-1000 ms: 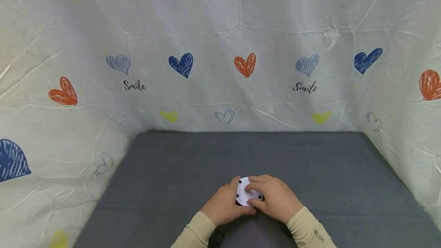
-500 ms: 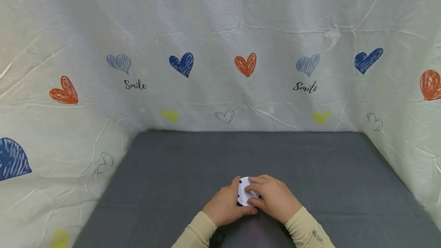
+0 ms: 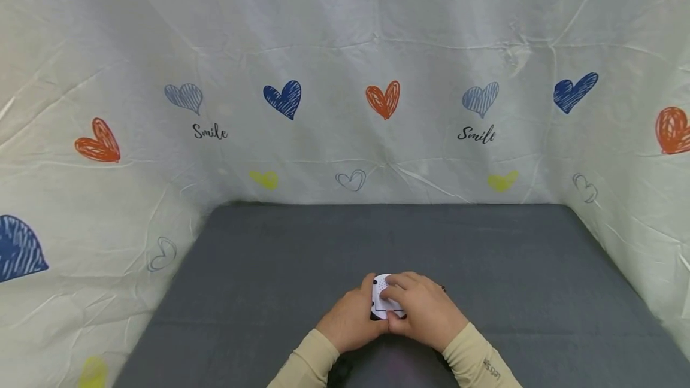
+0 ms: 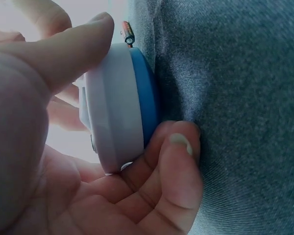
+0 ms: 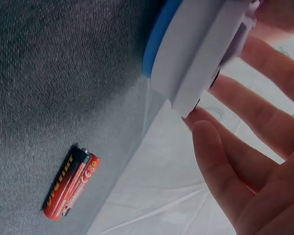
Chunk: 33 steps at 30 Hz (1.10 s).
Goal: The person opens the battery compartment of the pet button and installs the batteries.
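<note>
Both hands are on a round device (image 3: pixel 379 292) with a white body and a blue face, held face down at the near middle of the table. Its back shows dark feet and small holes. My left hand (image 3: pixel 350 319) grips its left side, thumb and fingers curled round the rim in the left wrist view. My right hand (image 3: pixel 428 307) is over the back and pinches a flat white battery cover (image 3: pixel 389 305), which stands slightly raised from the body. In the right wrist view, some right fingers lie along the white rim. The opening beneath the cover is hidden.
A red and black battery (image 5: pixel 72 182) lies loose on the grey cloth-covered table (image 3: pixel 269 256), right of the device and mostly behind the right hand in the head view. A white curtain (image 3: pixel 329 136) printed with hearts closes the back and sides.
The right hand has shifted slightly left, its thumb coming in beside the left thumb. The cover's edge now shows lifted on the device's back. The left hand keeps its grip.
</note>
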Each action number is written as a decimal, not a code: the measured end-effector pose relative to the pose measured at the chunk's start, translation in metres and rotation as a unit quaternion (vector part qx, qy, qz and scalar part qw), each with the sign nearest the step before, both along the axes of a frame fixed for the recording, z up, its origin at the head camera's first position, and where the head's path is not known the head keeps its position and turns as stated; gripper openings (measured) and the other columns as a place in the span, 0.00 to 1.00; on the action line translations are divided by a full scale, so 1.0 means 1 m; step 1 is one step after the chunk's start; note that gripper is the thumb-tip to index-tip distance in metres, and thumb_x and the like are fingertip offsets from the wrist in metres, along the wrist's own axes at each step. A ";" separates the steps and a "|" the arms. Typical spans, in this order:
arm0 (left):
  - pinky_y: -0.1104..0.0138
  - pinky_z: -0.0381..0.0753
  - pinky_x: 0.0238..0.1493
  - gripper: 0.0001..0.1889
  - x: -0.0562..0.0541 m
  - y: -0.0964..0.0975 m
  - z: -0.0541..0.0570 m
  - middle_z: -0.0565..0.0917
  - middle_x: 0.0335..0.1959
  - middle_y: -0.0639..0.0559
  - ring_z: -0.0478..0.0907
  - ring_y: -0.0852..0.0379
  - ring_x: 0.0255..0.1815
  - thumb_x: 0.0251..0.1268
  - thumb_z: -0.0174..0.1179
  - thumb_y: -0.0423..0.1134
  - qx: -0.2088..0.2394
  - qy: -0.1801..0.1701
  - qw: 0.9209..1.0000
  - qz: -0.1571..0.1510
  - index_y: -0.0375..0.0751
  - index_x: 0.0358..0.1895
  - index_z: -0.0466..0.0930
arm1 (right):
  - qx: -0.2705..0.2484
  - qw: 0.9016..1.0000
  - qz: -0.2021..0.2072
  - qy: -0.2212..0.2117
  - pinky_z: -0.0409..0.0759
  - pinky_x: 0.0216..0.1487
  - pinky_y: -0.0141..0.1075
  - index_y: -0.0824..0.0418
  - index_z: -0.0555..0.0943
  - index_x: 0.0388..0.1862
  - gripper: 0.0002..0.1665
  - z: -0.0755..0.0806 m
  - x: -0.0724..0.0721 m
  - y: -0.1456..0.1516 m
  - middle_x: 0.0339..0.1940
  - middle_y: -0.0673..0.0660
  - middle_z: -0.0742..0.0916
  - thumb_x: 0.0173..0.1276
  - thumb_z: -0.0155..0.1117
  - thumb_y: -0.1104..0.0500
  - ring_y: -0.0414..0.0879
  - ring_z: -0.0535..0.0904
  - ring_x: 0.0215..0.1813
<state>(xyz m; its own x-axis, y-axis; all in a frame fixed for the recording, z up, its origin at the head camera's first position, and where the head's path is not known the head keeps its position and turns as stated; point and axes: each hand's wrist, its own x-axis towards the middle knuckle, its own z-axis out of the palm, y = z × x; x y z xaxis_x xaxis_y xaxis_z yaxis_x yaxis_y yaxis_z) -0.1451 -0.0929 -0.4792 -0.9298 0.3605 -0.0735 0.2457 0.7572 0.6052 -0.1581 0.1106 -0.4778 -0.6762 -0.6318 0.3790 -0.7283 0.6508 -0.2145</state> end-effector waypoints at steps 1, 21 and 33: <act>0.46 0.86 0.58 0.56 0.000 0.000 0.000 0.84 0.65 0.30 0.88 0.40 0.59 0.64 0.75 0.60 0.000 -0.002 1.000 0.001 0.24 0.80 0.59 | -0.001 1.000 -0.001 -0.010 0.88 0.56 0.47 0.52 0.91 0.52 0.18 0.001 0.000 0.001 0.58 0.53 0.91 0.63 0.80 0.54 0.49 0.88 0.59; 0.44 0.85 0.60 0.60 -0.001 0.001 -0.002 0.83 0.67 0.28 0.86 0.38 0.62 0.60 0.77 0.63 0.002 -0.014 1.000 0.019 0.23 0.82 0.57 | -0.044 0.999 0.018 -0.023 0.76 0.39 0.29 0.49 0.79 0.32 0.15 0.004 -0.001 0.001 0.39 0.45 0.86 0.61 0.80 0.63 0.33 0.73 0.37; 0.43 0.83 0.62 0.62 -0.003 0.003 -0.001 0.82 0.68 0.29 0.85 0.38 0.64 0.59 0.79 0.62 0.004 -0.043 0.999 0.028 0.26 0.83 0.55 | -0.067 0.997 -0.016 -0.032 0.81 0.43 0.33 0.47 0.78 0.32 0.17 0.012 0.007 0.023 0.43 0.44 0.89 0.63 0.79 0.64 0.36 0.82 0.42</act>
<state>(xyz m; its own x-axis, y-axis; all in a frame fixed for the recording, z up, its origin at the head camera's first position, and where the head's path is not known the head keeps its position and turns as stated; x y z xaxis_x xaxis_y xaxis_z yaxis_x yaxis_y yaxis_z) -0.1477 -0.0904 -0.4806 -0.9390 0.3088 -0.1514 0.1500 0.7638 0.6277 -0.1512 0.1340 -0.4663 -0.7209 -0.5555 0.4144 -0.6894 0.6362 -0.3464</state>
